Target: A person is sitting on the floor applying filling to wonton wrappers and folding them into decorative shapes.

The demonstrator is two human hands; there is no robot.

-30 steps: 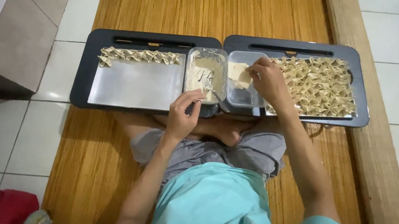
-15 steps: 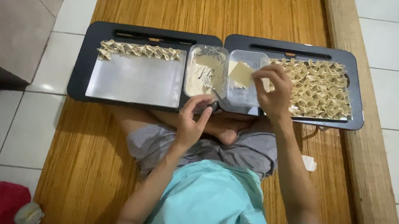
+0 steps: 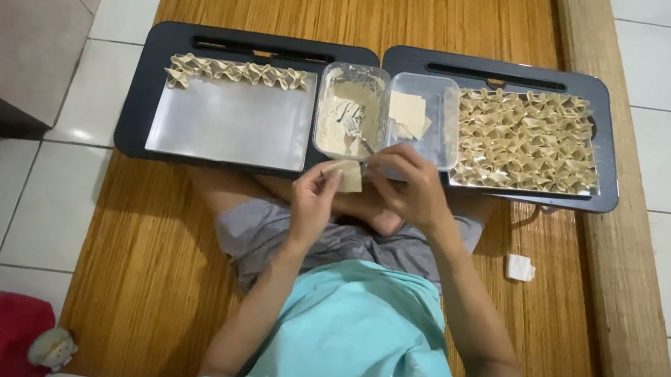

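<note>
Now both hands, left (image 3: 313, 203) and right (image 3: 414, 193), pinched shut on one pale square wrapper (image 3: 348, 176) before two clear tubs (image 3: 388, 114).

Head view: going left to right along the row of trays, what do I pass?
Left tray with a row of folded dumplings → filling container → container of flat wrappers → right tray packed with folded dumplings.

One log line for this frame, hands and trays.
left hand: pinching pale square dough wrapper | right hand: on same wrapper | left dark tray: one row folded | right dark tray: full
</note>
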